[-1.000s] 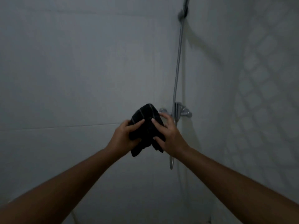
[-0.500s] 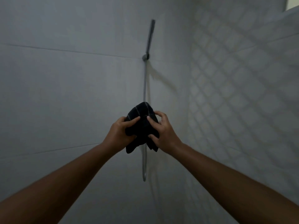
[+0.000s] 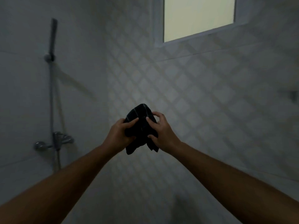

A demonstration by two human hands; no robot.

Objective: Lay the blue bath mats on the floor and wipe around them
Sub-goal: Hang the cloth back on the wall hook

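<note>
One dark striped cloth [image 3: 140, 126], bunched, held in mid-air before the patterned wall [image 3: 194, 97]. Left hand [image 3: 119, 136] and right hand [image 3: 161, 135] both grip it, fingers [image 3: 132, 122] pinching folds. Likely soft, light, limp (best grasped by an edge). Bath mats and floor: not in view.

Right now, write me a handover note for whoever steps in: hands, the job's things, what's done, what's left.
Left hand: closed on the dark striped cloth.
Right hand: also closed on the cloth, fingers curled round its right side. The cloth is bunched, held up at chest height between both hands.
View faces the patterned tiled wall, below the window; shower mixer off to the left.
Blue bath mats and floor: not in view, so nothing can be confirmed as laid or wiped.
Left: check the mats, then wipe around them.
</note>
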